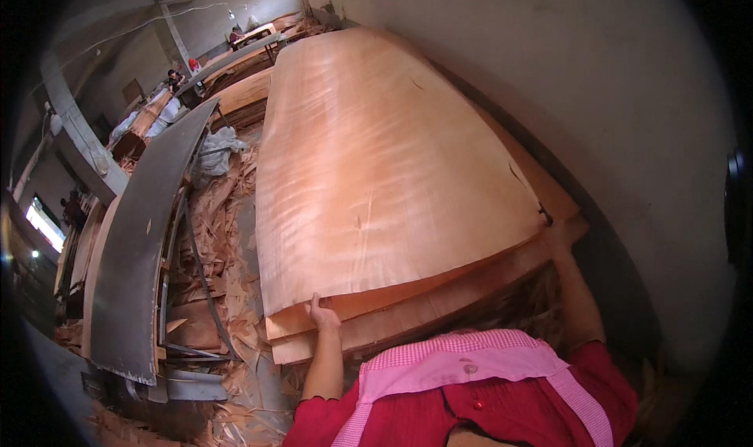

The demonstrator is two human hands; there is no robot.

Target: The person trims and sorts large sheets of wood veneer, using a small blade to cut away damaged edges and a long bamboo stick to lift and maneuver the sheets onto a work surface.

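Note:
A large thin wood veneer sheet [369, 172], pale orange-brown with wavy grain, stretches away from me over a stack of similar sheets [416, 312]. Its near edge is lifted, leaving a dark gap beneath. My left hand [322, 314] grips that edge close to the left corner, thumb on top and the other fingers underneath. At the near right corner, my right hand [557, 233] is closed around the sheet, beside a small dark split [543, 214]; its fingers are partly hidden.
To the left stands a long dark-topped table [145, 235] on a metal frame. Veneer scraps [223, 243] cover the floor between table and stack. A bare wall [620, 118] runs along the right. Farther back are more veneer piles [243, 92] and a person [176, 78].

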